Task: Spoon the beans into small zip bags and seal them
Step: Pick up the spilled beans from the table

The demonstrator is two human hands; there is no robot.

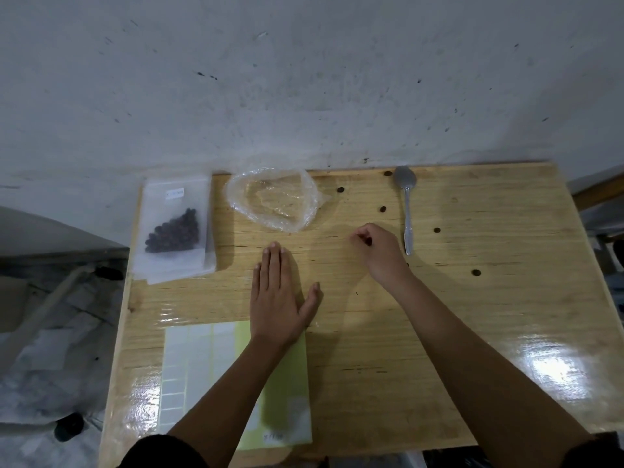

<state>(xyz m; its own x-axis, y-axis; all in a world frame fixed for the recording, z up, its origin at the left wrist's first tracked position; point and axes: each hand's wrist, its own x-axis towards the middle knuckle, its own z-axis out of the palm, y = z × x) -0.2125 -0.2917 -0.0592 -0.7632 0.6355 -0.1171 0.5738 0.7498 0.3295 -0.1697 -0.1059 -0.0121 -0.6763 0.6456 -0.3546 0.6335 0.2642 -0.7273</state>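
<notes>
Now the left hand (277,298) lies flat on the table (472,315), fingers straight and together, holding nothing. Beyond its fingertips sits a crumpled clear bag (273,197); left of them lies the filled zip bag (174,228). The right hand (380,248) curls its fingers, pinching a dark bean (369,241). The spoon (407,211) lies just right of them, with loose beans (383,209) scattered around.

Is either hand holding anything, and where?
The right hand appears to pinch a dark bean in its curled fingertips; the left hand lies flat, holding nothing.
</notes>
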